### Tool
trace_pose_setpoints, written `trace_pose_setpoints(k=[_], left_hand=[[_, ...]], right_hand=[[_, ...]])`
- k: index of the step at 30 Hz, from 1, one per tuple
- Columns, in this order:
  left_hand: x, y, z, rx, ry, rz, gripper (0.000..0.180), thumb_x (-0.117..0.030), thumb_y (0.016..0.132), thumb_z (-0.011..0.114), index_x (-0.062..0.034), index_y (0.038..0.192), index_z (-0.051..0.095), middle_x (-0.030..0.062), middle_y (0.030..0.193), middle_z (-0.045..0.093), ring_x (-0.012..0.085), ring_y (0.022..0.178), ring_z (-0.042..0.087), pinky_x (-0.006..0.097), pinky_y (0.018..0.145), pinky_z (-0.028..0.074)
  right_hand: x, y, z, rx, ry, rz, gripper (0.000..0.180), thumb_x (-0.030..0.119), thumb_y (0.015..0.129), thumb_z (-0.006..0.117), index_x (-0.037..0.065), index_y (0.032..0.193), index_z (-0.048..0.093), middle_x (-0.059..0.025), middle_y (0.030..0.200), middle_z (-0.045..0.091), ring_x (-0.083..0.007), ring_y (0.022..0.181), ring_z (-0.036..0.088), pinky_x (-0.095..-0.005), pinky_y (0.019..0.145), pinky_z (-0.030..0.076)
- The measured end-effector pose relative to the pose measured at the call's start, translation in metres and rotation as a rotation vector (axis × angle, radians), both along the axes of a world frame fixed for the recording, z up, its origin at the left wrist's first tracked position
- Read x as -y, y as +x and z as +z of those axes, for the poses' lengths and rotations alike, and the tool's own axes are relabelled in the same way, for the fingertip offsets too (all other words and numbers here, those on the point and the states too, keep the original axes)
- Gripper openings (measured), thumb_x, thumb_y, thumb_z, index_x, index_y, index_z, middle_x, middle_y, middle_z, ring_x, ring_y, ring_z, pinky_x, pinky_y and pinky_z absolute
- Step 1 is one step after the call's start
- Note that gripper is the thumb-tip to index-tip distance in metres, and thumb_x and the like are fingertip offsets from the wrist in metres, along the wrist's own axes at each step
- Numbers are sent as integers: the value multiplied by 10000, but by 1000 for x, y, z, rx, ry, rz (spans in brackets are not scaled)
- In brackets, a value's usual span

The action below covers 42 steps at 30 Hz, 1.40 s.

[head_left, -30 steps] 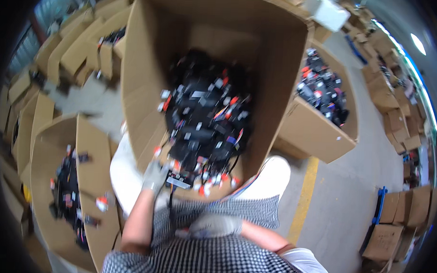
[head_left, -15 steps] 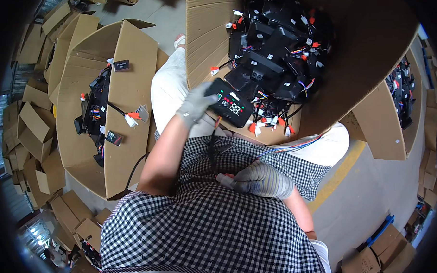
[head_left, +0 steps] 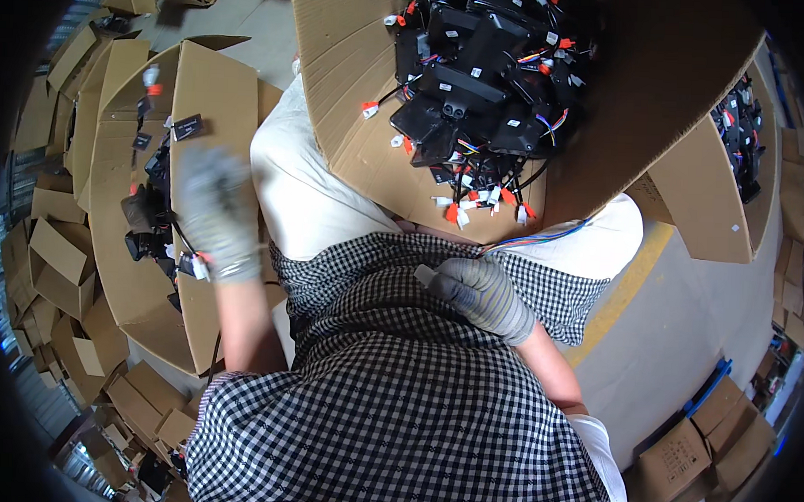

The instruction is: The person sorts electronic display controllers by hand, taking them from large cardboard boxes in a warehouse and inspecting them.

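Observation:
My left hand (head_left: 213,211), in a grey glove and blurred by motion, hovers over the open cardboard box on my left (head_left: 208,94). It is closed on a black wired module, mostly hidden under the fingers. The module's white and red connector (head_left: 195,267) dangles at the wrist. My right hand (head_left: 485,294), also gloved, rests on my lap pinching a small white connector (head_left: 423,274). Its coloured wires (head_left: 535,238) lead up into the big tilted box (head_left: 354,90) on my knees, which holds a pile of black modules (head_left: 479,68).
The left box holds a few black modules (head_left: 146,215). Another box of modules (head_left: 743,130) stands at right. Empty and flattened cartons (head_left: 52,265) crowd the left side. A yellow floor line (head_left: 622,290) and more cartons (head_left: 687,456) lie at lower right.
My left hand lifted a black module from the big box and swung it left over the side box. My right hand stayed on my lap. My view tilted further down.

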State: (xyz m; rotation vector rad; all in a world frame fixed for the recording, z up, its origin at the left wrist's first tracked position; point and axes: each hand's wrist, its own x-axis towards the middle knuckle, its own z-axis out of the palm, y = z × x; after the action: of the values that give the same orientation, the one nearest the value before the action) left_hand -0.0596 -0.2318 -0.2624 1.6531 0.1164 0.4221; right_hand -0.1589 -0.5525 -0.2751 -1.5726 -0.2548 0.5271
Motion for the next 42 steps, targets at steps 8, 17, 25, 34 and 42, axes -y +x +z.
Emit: trace_pose_setpoints(k=[8, 17, 25, 34, 42], left_hand=[[184, 7, -156, 397, 1135, -1243, 323, -266, 783, 614, -97, 1059, 613, 85, 1109, 592, 264, 1113, 511, 435, 957, 372], [165, 16, -157, -201, 572, -1132, 414, -316, 861, 556, -9, 1137, 529, 171, 1049, 567, 331, 1020, 519, 409, 905, 401], [112, -44, -7, -513, -205, -731, 317, -298, 885, 576, -18, 1030, 548, 40, 790, 584, 111, 624, 523, 214, 568, 404], [126, -62, 12, -507, -97, -776, 353, -384, 946, 469, -45, 1000, 551, 31, 849, 565, 78, 699, 487, 220, 649, 419], [119, -65, -15, -355, 95, -863, 272, -272, 952, 488, -31, 1078, 503, 82, 893, 596, 149, 760, 571, 278, 706, 467]], right_hand=[[-6, -11, 3, 336, -140, -50, 178, 196, 890, 578, 65, 771, 598, -67, 624, 513, -221, 534, 520, -294, 550, 449], [2, -18, 10, 167, -148, -164, 212, 181, 907, 571, 40, 748, 575, -63, 609, 476, -185, 531, 494, -275, 536, 430], [11, -19, 12, -55, 32, -364, 234, 195, 910, 584, 24, 751, 594, 0, 590, 455, -101, 541, 421, -236, 551, 396], [7, 11, 40, -125, 40, -216, 213, 170, 899, 589, 18, 750, 607, 3, 608, 476, -77, 585, 452, -236, 561, 404], [11, 10, 25, -584, 195, -191, 284, 278, 891, 602, 16, 790, 644, 23, 559, 502, -48, 472, 418, -199, 459, 328]])
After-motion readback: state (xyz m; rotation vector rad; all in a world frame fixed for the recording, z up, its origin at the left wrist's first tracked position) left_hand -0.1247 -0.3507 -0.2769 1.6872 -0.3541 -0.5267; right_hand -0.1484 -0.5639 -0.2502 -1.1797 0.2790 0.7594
